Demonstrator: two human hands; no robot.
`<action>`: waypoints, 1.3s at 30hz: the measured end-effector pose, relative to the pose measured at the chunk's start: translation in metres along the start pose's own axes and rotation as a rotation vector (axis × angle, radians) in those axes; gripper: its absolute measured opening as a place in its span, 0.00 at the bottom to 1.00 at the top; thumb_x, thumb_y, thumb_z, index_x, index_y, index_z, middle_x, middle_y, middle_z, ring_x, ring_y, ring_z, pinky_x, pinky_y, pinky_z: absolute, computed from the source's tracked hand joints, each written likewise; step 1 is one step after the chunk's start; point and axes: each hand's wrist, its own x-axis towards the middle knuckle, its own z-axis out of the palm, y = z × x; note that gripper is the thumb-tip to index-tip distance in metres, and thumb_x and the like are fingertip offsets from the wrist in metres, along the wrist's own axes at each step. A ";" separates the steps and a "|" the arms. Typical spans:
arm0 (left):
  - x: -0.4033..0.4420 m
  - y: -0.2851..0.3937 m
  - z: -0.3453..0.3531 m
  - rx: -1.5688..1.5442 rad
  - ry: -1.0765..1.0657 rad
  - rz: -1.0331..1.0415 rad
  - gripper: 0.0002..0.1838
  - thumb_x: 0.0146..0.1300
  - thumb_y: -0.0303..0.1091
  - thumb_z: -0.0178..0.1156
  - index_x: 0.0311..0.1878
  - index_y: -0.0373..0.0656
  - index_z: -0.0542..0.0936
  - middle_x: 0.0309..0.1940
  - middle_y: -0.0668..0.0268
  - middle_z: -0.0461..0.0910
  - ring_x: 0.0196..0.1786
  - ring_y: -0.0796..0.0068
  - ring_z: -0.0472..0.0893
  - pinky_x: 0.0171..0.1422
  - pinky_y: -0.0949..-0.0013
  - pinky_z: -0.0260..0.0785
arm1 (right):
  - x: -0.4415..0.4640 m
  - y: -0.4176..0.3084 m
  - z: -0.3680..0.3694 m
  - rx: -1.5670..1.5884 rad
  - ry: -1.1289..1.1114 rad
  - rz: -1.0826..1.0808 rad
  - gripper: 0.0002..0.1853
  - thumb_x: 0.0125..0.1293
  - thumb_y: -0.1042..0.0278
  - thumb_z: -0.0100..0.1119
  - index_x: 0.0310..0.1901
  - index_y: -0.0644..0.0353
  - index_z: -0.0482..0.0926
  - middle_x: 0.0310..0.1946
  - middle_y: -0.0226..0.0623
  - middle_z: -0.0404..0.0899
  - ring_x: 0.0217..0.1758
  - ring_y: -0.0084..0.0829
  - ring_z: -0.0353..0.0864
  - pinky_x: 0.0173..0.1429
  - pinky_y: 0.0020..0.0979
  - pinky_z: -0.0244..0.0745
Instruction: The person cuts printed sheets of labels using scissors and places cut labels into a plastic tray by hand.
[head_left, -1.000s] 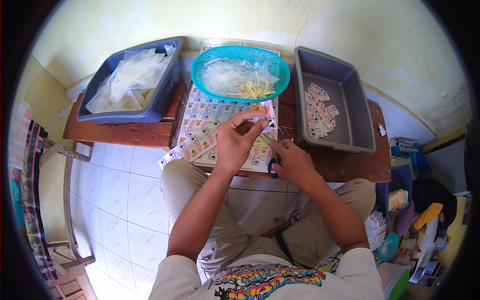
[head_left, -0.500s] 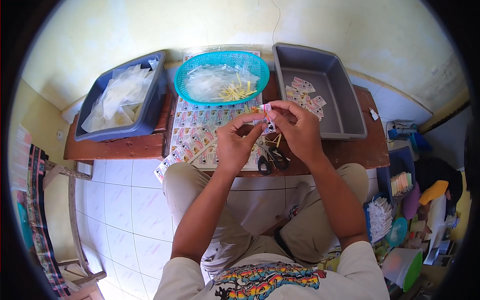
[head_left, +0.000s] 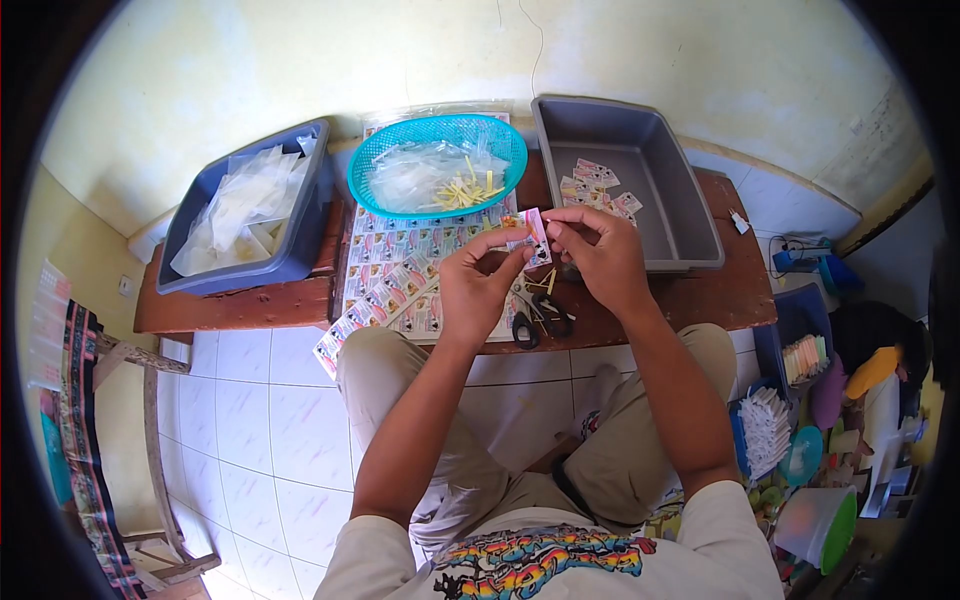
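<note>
A small printed label (head_left: 537, 246), pink and white with dark print, is held up over the front of the bench. My left hand (head_left: 478, 285) has it between thumb and index finger at its left side. My right hand (head_left: 607, 262) is closed in a pinch at the label's upper right edge. Below the hands lie scissors (head_left: 524, 331) with black handles, blades partly covered, among a few thin yellow strips (head_left: 541, 281). Uncut printed sheets (head_left: 385, 238) cover the bench to the left, with a long strip of labels (head_left: 365, 318) slanting over its front edge.
A teal basket (head_left: 520, 160) holds clear plastic bags and yellow strips. The grey tub (head_left: 690, 225) at right contains several cut labels (head_left: 596, 174). At left, a blue-grey tub (head_left: 240, 278) holds translucent packets. Another person (head_left: 875, 350) is beside containers at far right.
My right thumb has slid from the label's face toward its upper right edge, and the right hand sits slightly farther right. My left hand still holds the label. The camera view has shifted slightly.
</note>
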 end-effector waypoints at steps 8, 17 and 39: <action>0.000 -0.001 0.005 -0.052 0.039 0.061 0.13 0.73 0.21 0.68 0.59 0.35 0.88 0.50 0.61 0.90 0.49 0.82 0.86 0.54 0.75 0.79 | -0.005 -0.008 -0.003 -0.017 -0.058 0.023 0.14 0.79 0.71 0.61 0.60 0.62 0.88 0.41 0.32 0.90 0.40 0.18 0.87 0.44 0.24 0.84; -0.001 -0.004 0.017 -0.036 0.019 0.142 0.17 0.73 0.22 0.68 0.63 0.40 0.88 0.55 0.61 0.89 0.49 0.80 0.87 0.54 0.73 0.80 | -0.010 -0.012 -0.012 0.125 -0.096 0.018 0.16 0.75 0.73 0.66 0.61 0.65 0.86 0.39 0.37 0.91 0.39 0.20 0.89 0.44 0.25 0.86; 0.091 0.032 0.058 0.594 -0.344 0.437 0.31 0.56 0.24 0.81 0.65 0.44 0.84 0.55 0.61 0.89 0.50 0.69 0.90 0.49 0.67 0.83 | 0.053 0.025 -0.110 0.108 -0.100 0.024 0.16 0.75 0.71 0.65 0.61 0.62 0.87 0.39 0.35 0.89 0.36 0.19 0.88 0.41 0.25 0.85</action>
